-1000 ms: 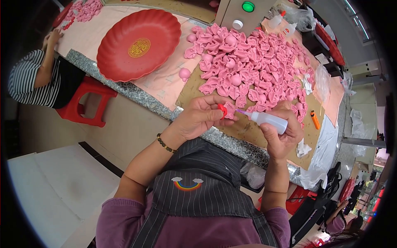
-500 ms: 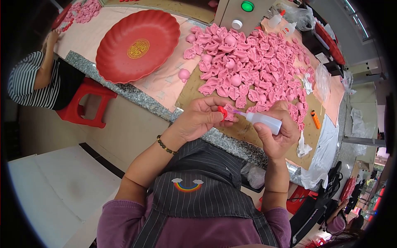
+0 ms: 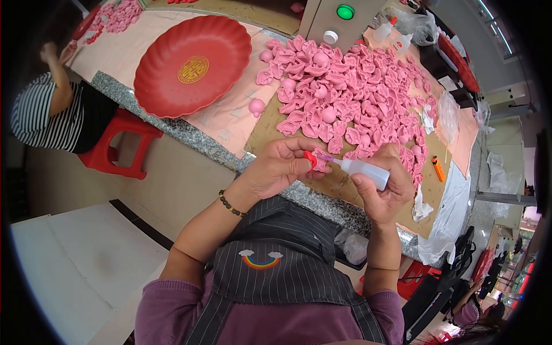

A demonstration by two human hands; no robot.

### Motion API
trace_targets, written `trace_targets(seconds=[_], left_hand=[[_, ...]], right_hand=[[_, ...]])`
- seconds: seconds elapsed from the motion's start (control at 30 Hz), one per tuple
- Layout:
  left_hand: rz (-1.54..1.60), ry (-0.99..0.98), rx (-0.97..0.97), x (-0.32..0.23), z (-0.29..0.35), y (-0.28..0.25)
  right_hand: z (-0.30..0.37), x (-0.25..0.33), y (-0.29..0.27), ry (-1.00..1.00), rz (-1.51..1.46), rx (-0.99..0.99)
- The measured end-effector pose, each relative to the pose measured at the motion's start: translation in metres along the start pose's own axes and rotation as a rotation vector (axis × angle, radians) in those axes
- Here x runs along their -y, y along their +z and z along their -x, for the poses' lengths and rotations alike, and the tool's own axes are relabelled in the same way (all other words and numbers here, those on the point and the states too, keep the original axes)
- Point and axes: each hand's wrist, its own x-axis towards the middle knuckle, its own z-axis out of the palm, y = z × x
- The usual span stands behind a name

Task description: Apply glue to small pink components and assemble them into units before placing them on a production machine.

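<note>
Between the thumb and fingers of my left hand (image 3: 275, 171), a small red piece (image 3: 311, 161) is pinched together with a pink petal-shaped piece (image 3: 321, 158). My right hand (image 3: 386, 192) grips a translucent squeeze bottle (image 3: 369, 173). Its thin purple nozzle points left, and the tip is at the pink piece; whether it touches I cannot tell. Just beyond both hands spreads a large heap of pink petal-shaped pieces (image 3: 345, 86), with a few round pink balls (image 3: 328, 115) among them.
A big red scalloped tray (image 3: 167, 69) stands at the left on pink cloth. An orange cutter (image 3: 439, 169) lies right of the heap, near crumpled white tissue (image 3: 422, 207). Behind stands a box with a green button (image 3: 345, 12). A person in stripes (image 3: 43, 115) works at far left by a red stool (image 3: 123, 144).
The bottle has shifted slightly left in my right hand, its nozzle still at the pink piece. At far left, the other person's arms have moved back from the table.
</note>
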Motion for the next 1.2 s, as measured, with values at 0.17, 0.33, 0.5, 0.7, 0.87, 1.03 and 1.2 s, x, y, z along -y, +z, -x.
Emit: trace_targets(seconds=[0.17, 0.33, 0.5, 0.7, 0.87, 1.03, 1.2], left_hand=[[0.002, -0.005, -0.003, -0.0003, 0.0, 0.0], [0.0, -0.009, -0.004, 0.0001, 0.0, -0.0007], [-0.01, -0.005, 0.004, -0.0009, -0.0005, 0.0003], [-0.003, -0.005, 0.005, -0.0007, -0.0009, 0.0004], [0.003, -0.012, 0.004, -0.0011, -0.0011, 0.001], [0.004, -0.012, 0.006, -0.0013, -0.0011, 0.0012], [-0.009, -0.008, 0.006, -0.0015, -0.0008, 0.0005]], right_hand=[[0.0004, -0.0009, -0.0002, -0.012, 0.005, 0.005], [0.0015, -0.0011, -0.0002, 0.008, -0.017, -0.013], [0.0008, -0.0013, -0.0008, -0.016, 0.009, 0.025], [0.0003, -0.0023, -0.0006, -0.029, 0.013, 0.032], [0.0017, -0.0025, -0.0002, -0.016, 0.011, 0.027], [0.0016, -0.0031, -0.0005, -0.016, 0.006, 0.028], [0.0028, -0.0045, 0.0001, -0.008, -0.01, 0.026]])
